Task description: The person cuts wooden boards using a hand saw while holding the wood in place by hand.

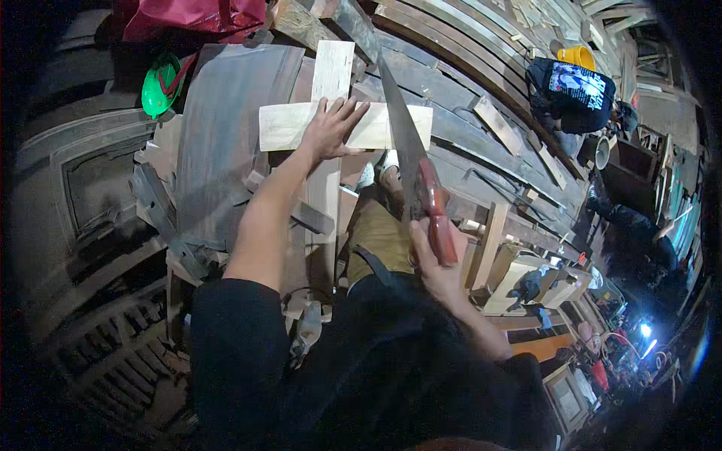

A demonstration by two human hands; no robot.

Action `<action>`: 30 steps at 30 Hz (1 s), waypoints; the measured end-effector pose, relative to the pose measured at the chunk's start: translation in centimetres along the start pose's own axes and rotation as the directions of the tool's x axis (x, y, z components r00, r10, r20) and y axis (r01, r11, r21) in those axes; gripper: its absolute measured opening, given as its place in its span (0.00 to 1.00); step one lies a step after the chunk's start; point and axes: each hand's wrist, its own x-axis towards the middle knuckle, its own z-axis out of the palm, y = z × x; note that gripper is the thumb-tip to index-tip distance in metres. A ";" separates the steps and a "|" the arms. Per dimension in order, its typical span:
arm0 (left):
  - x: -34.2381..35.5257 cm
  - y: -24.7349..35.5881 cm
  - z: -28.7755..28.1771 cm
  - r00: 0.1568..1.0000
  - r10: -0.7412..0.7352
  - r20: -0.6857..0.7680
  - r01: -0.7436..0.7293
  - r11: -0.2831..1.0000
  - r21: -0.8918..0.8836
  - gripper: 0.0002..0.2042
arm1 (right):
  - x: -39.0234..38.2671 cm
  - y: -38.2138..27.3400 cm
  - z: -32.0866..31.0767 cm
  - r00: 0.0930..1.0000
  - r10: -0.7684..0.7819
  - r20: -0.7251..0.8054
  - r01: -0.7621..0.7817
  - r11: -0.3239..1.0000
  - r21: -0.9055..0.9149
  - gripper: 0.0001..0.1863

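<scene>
A pale short board (pixel 277 128) lies crosswise over a longer pale upright-running plank (pixel 332 64). My left hand (pixel 331 128) rests on the crosswise board with its fingers spread. My right hand (pixel 432 244) is closed on the reddish wooden handle of a handsaw (pixel 406 120). The saw's long blade points away from me and passes over the right part of the short board; whether it touches the wood I cannot tell. Below the boards my legs and feet show.
A worn grey panel (pixel 226 150) is at left, with a green object (pixel 159 86) and red bag (pixel 180 16) beyond. Stacked planks (pixel 451 68) extend rightward. A person in a dark shirt (pixel 571 94) bends near a yellow bucket (pixel 575 56); another person (pixel 632 233) is at far right.
</scene>
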 end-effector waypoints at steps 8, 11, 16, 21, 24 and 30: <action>0.2 0.0 0.2 0.997 -0.038 -0.061 0.037 0.999 -0.015 0.54 | 9.3 0.4 1.4 0.993 0.112 0.020 -0.110 0.891 0.440 0.11; 0.6 0.0 -0.1 1.000 0.020 -0.013 -0.019 0.996 0.085 0.56 | 7.3 1.5 2.4 0.981 0.179 -0.079 -0.155 0.958 0.241 0.11; 0.3 -0.4 0.6 1.000 -0.019 -0.001 0.019 0.999 0.039 0.56 | -0.7 -0.3 0.3 0.995 0.098 0.024 -0.099 0.993 0.059 0.10; 0.4 -0.5 0.3 0.999 0.021 -0.033 -0.020 0.999 0.043 0.54 | 5.9 0.4 0.9 0.997 0.071 -0.002 -0.070 0.997 0.043 0.08; 0.6 -0.7 0.0 0.995 0.101 0.010 -0.102 0.989 0.106 0.54 | 11.7 -0.4 2.3 0.985 0.175 0.001 -0.166 0.934 0.316 0.10; 1.1 -0.8 -0.5 0.995 0.089 0.037 -0.092 0.990 0.106 0.54 | 5.2 0.4 2.0 0.984 0.177 -0.009 -0.173 0.971 0.163 0.08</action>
